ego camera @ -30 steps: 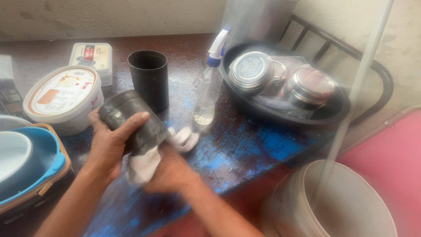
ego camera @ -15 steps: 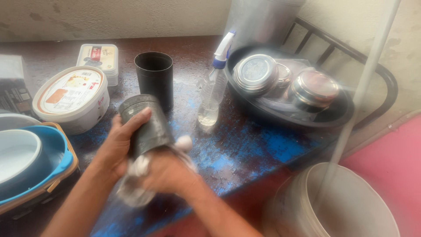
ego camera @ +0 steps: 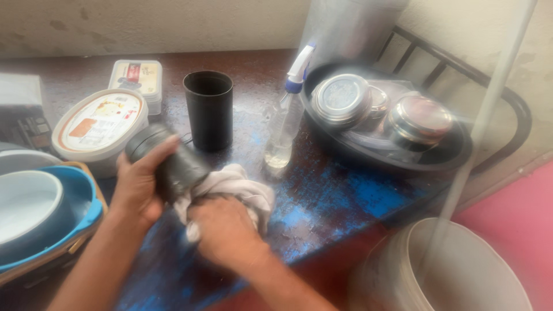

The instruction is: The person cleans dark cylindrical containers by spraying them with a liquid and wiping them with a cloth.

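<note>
1. left hand (ego camera: 138,184) clasped round dark cylindrical tumbler (ego camera: 167,161), tilted on its side just above scuffed blue-and-brown worktop (ego camera: 345,196); fingers clenched on its closed end.
2. right hand (ego camera: 224,230) bunched on pale crumpled cloth (ego camera: 236,187), pressed against tumbler's open end; fingers grasping cloth.
3. change from half a second ago: cloth now gathered higher at tumbler mouth, tumbler rolled slightly toward second black upright tumbler (ego camera: 208,109); reads as wiping in progress, not finished.
4. second tumbler standing open, nothing seen inside, just behind the held one.
5. clear spray bottle with blue-white trigger (ego camera: 285,124) upright, low liquid level, near cloth.
6. dark round tray (ego camera: 449,155) holding lidded steel containers (ego camera: 345,98); contents hidden.
7. white round lidded tub (ego camera: 98,124) shut; blue-rimmed basin (ego camera: 86,201) at left, white bowl nested inside.
8. pale bucket (ego camera: 449,270) below worktop edge, interior blurred.
</note>
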